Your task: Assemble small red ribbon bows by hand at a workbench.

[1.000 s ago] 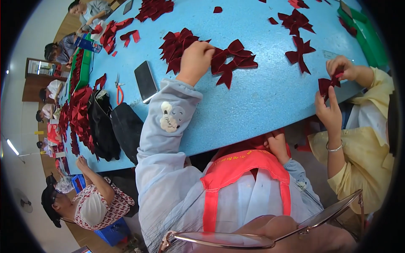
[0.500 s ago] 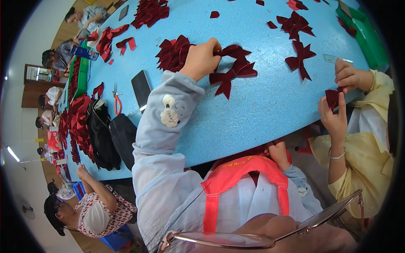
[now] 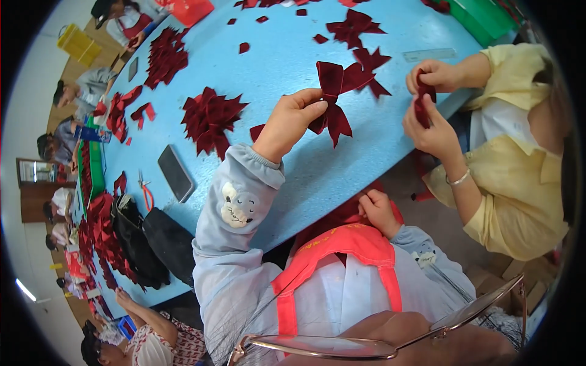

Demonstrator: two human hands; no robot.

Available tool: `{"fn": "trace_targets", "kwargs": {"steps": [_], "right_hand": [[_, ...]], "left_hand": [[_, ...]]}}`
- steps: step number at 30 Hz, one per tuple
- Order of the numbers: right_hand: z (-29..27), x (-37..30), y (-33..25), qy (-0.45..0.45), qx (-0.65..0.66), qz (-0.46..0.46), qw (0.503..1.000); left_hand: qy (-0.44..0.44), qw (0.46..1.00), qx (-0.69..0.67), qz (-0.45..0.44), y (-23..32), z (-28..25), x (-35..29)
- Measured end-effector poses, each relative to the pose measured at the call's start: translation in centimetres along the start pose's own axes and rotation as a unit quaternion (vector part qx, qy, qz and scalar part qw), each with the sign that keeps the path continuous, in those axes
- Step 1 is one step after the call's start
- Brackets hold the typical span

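Observation:
A dark red velvet bow (image 3: pixel 332 82) is pinched at its middle between the thumb and fingers of my left hand (image 3: pixel 290 125), above the blue table (image 3: pixel 293 201). Part of another dark red piece (image 3: pixel 256 132) shows beside that hand's wrist. To its left lies a heap of bows (image 3: pixel 210 119). My right hand (image 3: pixel 379 213) rests low by the table's near edge, over my red apron (image 3: pixel 342 244). Its fingers are curled in; whatever they may hold is hidden. Just behind the held bow, more bows (image 3: pixel 373 68) lie on the table.
Pliers with orange-red handles (image 3: pixel 146 194), a phone (image 3: pixel 175 173) and a black bag (image 3: pixel 168 241) are at left. A clear ruler (image 3: pixel 429 54) and green tray (image 3: pixel 485 21) sit at far right. At right, a co-worker's hands (image 3: pixel 439 131) work a dark red piece.
My left hand has lifted a bow off the table and holds it up, where before it reached down among the bows. The view has shifted. My right hand stays low by the apron.

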State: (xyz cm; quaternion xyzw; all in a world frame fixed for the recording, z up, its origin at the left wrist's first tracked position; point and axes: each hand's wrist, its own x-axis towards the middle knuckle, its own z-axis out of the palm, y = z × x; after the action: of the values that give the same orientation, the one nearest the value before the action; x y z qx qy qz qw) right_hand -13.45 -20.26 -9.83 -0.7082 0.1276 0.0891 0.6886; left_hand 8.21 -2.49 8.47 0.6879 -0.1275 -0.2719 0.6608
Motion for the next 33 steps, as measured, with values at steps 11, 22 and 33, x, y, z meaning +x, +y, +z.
{"fn": "trace_targets", "kwargs": {"steps": [11,22,33], "right_hand": [[-0.2,0.3,-1.3,-0.021,0.02,0.035,0.999],[-0.3,0.5,-1.1,-0.027,0.031,0.015,0.999],[-0.2,0.7,-0.3,-0.022,0.034,0.024,0.999]], "left_hand": [[-0.03,0.998,-0.05,-0.039,-1.3,4.0,4.7],[-0.02,0.998,-0.031,-0.041,-2.1,4.4,6.3],[-0.005,0.999,-0.037,-0.036,-1.9,3.8,5.3]]}}
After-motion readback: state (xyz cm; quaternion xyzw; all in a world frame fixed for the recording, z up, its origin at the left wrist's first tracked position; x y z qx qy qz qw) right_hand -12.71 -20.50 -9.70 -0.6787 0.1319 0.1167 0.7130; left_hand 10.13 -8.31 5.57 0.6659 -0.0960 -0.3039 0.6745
